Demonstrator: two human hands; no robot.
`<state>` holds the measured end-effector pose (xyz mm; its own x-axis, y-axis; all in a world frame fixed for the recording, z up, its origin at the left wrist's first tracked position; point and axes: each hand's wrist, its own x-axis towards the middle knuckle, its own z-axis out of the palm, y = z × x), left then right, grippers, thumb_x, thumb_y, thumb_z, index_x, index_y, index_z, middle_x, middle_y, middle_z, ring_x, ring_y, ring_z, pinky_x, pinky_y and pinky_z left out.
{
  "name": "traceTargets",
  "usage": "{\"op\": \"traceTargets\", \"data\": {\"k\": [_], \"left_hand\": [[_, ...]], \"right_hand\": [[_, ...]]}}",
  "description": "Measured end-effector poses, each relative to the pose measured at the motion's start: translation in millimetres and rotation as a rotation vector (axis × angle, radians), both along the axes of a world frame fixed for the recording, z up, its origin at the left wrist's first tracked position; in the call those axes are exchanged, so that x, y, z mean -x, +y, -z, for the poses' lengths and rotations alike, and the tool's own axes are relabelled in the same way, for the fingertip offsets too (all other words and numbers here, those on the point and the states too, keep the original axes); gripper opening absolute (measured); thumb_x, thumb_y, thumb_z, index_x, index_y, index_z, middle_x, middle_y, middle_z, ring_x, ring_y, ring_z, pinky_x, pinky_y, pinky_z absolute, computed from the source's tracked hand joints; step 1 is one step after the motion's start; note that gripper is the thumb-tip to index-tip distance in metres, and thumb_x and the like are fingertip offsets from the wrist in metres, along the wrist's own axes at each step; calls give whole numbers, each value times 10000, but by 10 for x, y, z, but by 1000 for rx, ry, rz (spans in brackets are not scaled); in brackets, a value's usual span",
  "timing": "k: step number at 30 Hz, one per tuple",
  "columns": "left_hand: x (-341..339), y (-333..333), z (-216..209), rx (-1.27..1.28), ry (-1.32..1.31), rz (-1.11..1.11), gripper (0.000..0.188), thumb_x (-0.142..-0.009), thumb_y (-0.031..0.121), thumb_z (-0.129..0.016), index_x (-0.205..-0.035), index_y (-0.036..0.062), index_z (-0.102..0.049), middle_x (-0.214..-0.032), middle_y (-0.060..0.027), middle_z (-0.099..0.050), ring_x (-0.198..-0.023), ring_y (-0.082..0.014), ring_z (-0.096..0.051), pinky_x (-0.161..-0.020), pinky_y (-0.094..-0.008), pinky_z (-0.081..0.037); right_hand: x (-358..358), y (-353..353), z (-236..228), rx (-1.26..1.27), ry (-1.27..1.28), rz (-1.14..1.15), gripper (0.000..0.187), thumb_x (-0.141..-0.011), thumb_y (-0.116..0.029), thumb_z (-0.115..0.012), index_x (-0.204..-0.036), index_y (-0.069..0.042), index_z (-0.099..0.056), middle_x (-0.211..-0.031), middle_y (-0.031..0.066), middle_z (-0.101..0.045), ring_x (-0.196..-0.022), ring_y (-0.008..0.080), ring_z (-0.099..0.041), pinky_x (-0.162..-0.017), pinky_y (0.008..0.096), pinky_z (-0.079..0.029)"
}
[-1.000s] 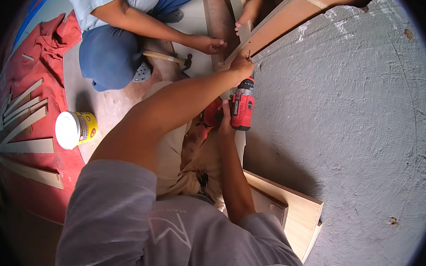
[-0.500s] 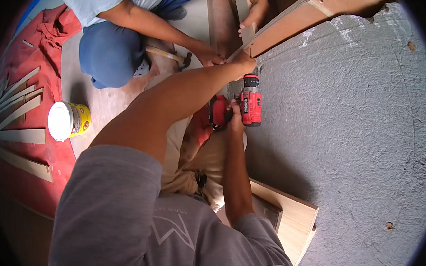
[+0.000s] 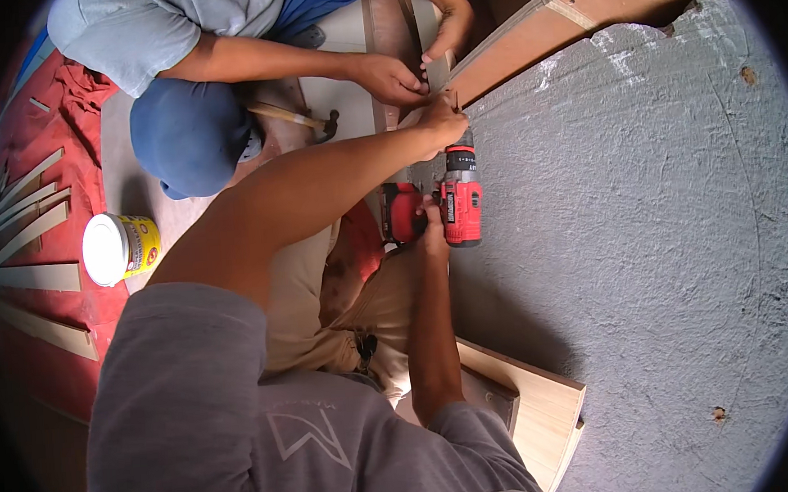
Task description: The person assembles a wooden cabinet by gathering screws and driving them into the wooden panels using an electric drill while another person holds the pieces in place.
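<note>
A red and black cordless drill [image 3: 462, 213] is upright beside the grey wall, its chuck pointing away from me. My right hand [image 3: 433, 227] is wrapped round its handle, below the body. At the chuck end, my left hand [image 3: 441, 122] is closed, with its fingers pinched against the near end of a plywood frame [image 3: 513, 61]. Whatever sits between those fingertips is too small to make out, and the drill's tip is hidden by the hand. Just beyond, a co-worker's hand [image 3: 393, 78] and their other hand [image 3: 443, 44] meet at the same frame end.
The rough grey wall [image 3: 628, 232] fills the right side. A hammer [image 3: 300, 116] lies by the co-worker's knee. At left stand a white-lidded tub [image 3: 106, 250] and several wood strips [image 3: 31, 279] on red cloth. A pale wooden panel [image 3: 539, 399] leans near my right elbow.
The co-worker's nearer hand has drawn back from beside my left hand and risen to the frame end. My view has shifted slightly. Both my hands keep their places at the drill and frame.
</note>
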<state>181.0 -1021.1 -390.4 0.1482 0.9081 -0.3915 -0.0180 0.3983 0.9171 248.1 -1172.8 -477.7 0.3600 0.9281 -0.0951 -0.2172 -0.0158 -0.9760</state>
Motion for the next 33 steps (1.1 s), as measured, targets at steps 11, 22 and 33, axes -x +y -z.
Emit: {"op": "traceTargets", "data": {"k": [11,22,33], "left_hand": [[-69,22,221,-266,66,-70,387,-845,279,-485,-1171,76,-437,-1073,-114,-510,-963,-252,-523,-670,-447,-498],[66,85,133,53,-111,25,195,-867,244,-475,-990,97,-514,-910,-71,-591,-852,-168,-583,-721,-456,-456],[50,178,282,295,-220,-26,306,-888,182,-397,-1134,6,-444,-1001,-146,-574,-857,-294,-610,-768,-485,-471]], "right_hand": [[-38,-117,128,97,-216,-75,262,-788,-173,-633,-994,-45,-533,-680,-2,-501,-632,100,-461,-629,258,-390],[-17,-128,20,-27,149,-52,334,-799,-75,-607,-1110,-21,-499,-754,24,-521,-610,89,-460,-578,233,-399],[-8,-44,-19,-33,224,-57,276,-804,-41,-578,-1066,-24,-493,-709,23,-508,-561,90,-448,-537,233,-396]]}}
